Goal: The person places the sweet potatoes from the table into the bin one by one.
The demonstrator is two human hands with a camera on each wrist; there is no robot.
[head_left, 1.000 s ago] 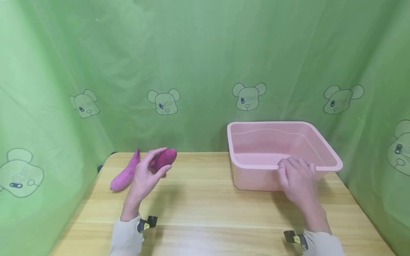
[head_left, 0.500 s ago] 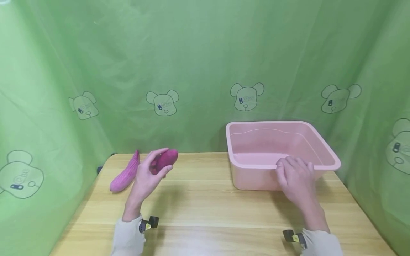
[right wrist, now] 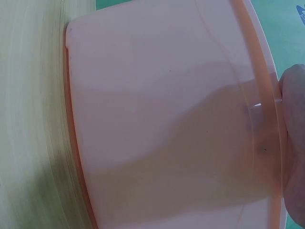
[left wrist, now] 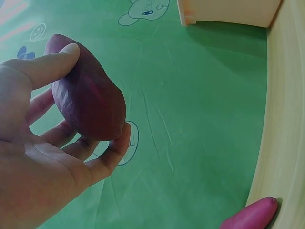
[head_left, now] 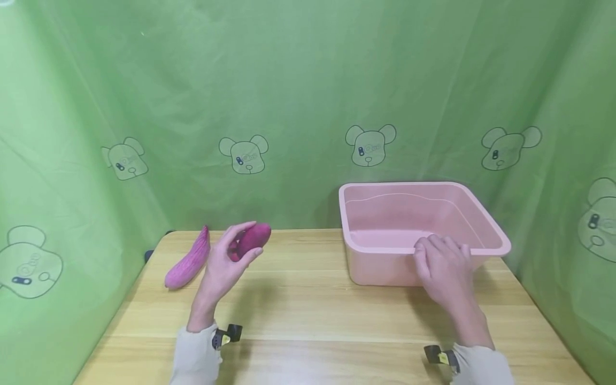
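My left hand [head_left: 226,262] holds a dark purple sweet potato [head_left: 256,238] between thumb and fingers, raised above the table. In the left wrist view the sweet potato [left wrist: 90,95] is plump and tapers at the top, with the thumb [left wrist: 52,64] across it. A longer, lighter purple vegetable with ridged skin [head_left: 187,264] lies on the table just left of that hand; its blunt end [left wrist: 252,214] shows at the bottom of the left wrist view. Over at the right, my right hand [head_left: 447,272] grips the front rim of a pink basin [head_left: 375,267], fingers curled over the edge.
The basin stands at the back right of a pale wooden table [head_left: 308,315]; no contents show in the visible part of its inside. A green curtain [head_left: 298,96] printed with bear heads hangs behind the table and along both sides.
My left hand has drifted slightly to the right with the sweet potato. The right hand keeps its grip on the basin rim, and the head view has shifted a little.
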